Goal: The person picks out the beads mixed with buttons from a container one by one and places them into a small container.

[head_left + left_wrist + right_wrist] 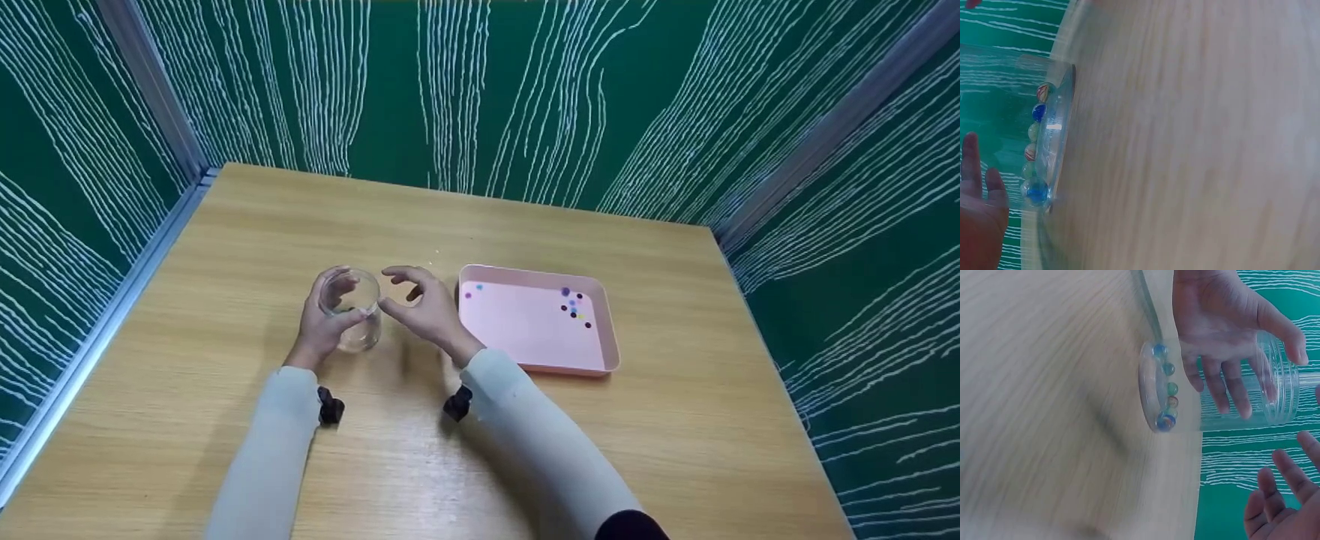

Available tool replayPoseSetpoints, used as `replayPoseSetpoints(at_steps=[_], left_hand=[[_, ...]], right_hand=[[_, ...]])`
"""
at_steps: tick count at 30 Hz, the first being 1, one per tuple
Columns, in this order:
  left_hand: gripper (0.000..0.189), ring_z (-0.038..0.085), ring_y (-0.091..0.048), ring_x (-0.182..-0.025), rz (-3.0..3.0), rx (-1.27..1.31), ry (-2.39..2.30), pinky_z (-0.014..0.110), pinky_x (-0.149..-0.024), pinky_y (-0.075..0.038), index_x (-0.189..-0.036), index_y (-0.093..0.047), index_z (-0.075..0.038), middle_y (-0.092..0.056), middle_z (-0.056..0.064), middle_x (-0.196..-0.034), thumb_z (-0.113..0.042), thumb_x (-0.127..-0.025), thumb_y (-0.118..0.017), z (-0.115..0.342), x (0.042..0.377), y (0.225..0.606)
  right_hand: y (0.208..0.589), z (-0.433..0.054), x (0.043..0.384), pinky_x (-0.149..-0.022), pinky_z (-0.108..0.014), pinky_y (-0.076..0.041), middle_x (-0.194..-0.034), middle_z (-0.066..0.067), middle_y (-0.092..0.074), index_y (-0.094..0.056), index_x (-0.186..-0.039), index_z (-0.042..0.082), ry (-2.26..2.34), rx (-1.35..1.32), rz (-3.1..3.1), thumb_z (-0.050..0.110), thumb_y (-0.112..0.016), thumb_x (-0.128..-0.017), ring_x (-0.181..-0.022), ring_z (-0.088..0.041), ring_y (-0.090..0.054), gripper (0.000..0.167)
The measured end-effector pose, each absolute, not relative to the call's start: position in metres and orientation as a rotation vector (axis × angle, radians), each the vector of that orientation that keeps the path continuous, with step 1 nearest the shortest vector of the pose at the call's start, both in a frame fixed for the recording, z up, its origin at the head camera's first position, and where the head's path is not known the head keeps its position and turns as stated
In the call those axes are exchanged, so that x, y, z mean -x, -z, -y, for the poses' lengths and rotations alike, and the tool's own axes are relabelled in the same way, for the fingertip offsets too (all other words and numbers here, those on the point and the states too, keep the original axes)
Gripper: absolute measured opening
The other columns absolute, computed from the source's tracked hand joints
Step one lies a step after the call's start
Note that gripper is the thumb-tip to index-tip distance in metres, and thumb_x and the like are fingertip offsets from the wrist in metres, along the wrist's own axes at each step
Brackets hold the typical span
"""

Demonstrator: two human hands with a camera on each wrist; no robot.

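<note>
My left hand (322, 319) grips a clear jar (361, 336) from its left side, thumb across the near side by the rim. The jar is open-topped and upright, its base close over the table. Several glass marbles (1172, 388), blue, green and swirled, lie along its bottom, and the left wrist view shows blue ones (1039, 112) among them too. On the jar's other side is my right hand (431, 304), thumb tip right at the rim. Its fingers are spread and loosely bent, with a gap between thumb and forefinger and nothing seen between them.
To the right of my right hand sits a shallow pink tray (540, 365) with several small coloured balls (573, 307), mostly at its right end. The wooden table (420, 472) is bounded by green panels (390, 90) with white wavy lines at the back and sides.
</note>
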State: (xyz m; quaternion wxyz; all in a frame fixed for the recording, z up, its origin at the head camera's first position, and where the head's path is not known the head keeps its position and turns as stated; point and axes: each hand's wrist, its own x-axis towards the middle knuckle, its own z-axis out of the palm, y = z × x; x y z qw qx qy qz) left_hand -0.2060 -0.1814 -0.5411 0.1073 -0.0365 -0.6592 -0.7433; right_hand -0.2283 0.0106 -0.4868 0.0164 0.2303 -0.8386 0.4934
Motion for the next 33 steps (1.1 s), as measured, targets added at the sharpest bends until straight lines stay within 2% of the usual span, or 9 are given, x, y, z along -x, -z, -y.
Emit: replayPoseSetpoints(at_steps=[7, 8, 14, 15, 18, 23, 25, 27, 33], left_hand=[[0.068, 0.041, -0.046, -0.124, 1.941, 0.117, 2.183, 0.052, -0.108, -0.023, -0.135, -0.043, -0.002, -0.055, 0.024, -0.128, 0.010, -0.073, -0.069, 0.182, 0.204, 0.537], [0.068, 0.040, -0.046, -0.124, 1.940, 0.122, 2.192, 0.053, -0.108, -0.023, -0.135, -0.043, -0.001, -0.057, 0.020, -0.126, 0.009, -0.073, -0.069, 0.181, 0.202, 0.533], [0.067, 0.045, -0.040, -0.128, 1.940, 0.109, 2.252, 0.055, -0.110, -0.019, -0.135, -0.041, 0.002, -0.057, 0.018, -0.126, 0.010, -0.075, -0.069, 0.180, 0.193, 0.516], [0.067, 0.047, -0.039, -0.128, 1.940, 0.104, 2.252, 0.055, -0.110, -0.019, -0.135, -0.041, 0.002, -0.055, 0.023, -0.128, 0.010, -0.075, -0.069, 0.180, 0.194, 0.516], [0.067, 0.047, -0.039, -0.127, 1.934, 0.102, 2.244, 0.052, -0.108, -0.021, -0.135, -0.041, 0.003, -0.053, 0.027, -0.129, 0.011, -0.074, -0.069, 0.179, 0.194, 0.516], [0.067, 0.040, -0.046, -0.122, 1.910, 0.115, 2.238, 0.050, -0.104, -0.023, -0.135, -0.041, 0.005, -0.047, 0.036, -0.131, 0.013, -0.073, -0.067, 0.178, 0.193, 0.516], [0.067, 0.032, -0.051, -0.119, 1.906, 0.112, 2.238, 0.050, -0.104, -0.024, -0.134, -0.042, 0.005, -0.047, 0.036, -0.131, 0.013, -0.073, -0.067, 0.178, 0.194, 0.516], [0.067, 0.031, -0.051, -0.118, 1.905, 0.111, 2.238, 0.051, -0.104, -0.024, -0.134, -0.042, 0.005, -0.047, 0.037, -0.131, 0.013, -0.073, -0.068, 0.178, 0.194, 0.517], [0.067, 0.045, -0.042, -0.126, 1.932, 0.116, 2.231, 0.052, -0.107, -0.022, -0.135, -0.041, 0.004, -0.048, 0.034, -0.132, 0.011, -0.074, -0.067, 0.178, 0.193, 0.517]], right_hand=[[0.486, -0.018, 0.228, -0.086, -0.044, -0.050, -0.125, -0.004, -0.062, -0.061, -0.127, 0.026, -1.535, -0.708, 2.665, 0.034, -0.073, -0.079, -0.099, -0.021, -0.060, 0.050], [0.485, -0.019, 0.228, -0.086, -0.044, -0.050, -0.126, -0.003, -0.061, -0.060, -0.128, 0.027, -1.530, -0.700, 2.675, 0.034, -0.073, -0.079, -0.100, -0.023, -0.060, 0.050], [0.482, -0.026, 0.227, -0.082, -0.035, -0.048, -0.123, 0.005, -0.061, -0.060, -0.126, 0.034, -1.495, -0.623, 2.738, 0.039, -0.072, -0.078, -0.102, -0.028, -0.061, 0.050], [0.482, -0.028, 0.227, -0.082, -0.034, -0.048, -0.122, 0.005, -0.061, -0.060, -0.125, 0.034, -1.492, -0.618, 2.736, 0.040, -0.073, -0.078, -0.101, -0.026, -0.060, 0.049], [0.481, -0.033, 0.229, -0.082, -0.033, -0.049, -0.121, 0.003, -0.062, -0.062, -0.124, 0.031, -1.474, -0.639, 2.704, 0.039, -0.073, -0.078, -0.098, -0.020, -0.060, 0.048], [0.480, -0.041, 0.233, -0.084, -0.035, -0.050, -0.120, -0.003, -0.065, -0.064, -0.122, 0.025, -1.432, -0.672, 2.673, 0.035, -0.072, -0.079, -0.098, -0.016, -0.060, 0.045], [0.480, -0.045, 0.235, -0.084, -0.037, -0.051, -0.118, -0.001, -0.065, -0.065, -0.120, 0.024, -1.407, -0.661, 2.681, 0.035, -0.071, -0.079, -0.097, -0.016, -0.060, 0.043], [0.480, -0.048, 0.236, -0.083, -0.039, -0.051, -0.116, 0.000, -0.065, -0.066, -0.119, 0.024, -1.391, -0.646, 2.692, 0.036, -0.071, -0.079, -0.097, -0.018, -0.061, 0.042], [0.478, -0.060, 0.239, -0.082, -0.036, -0.050, -0.115, 0.002, -0.065, -0.066, -0.118, 0.023, -1.342, -0.604, 2.744, 0.039, -0.070, -0.080, -0.096, -0.024, -0.061, 0.042]])
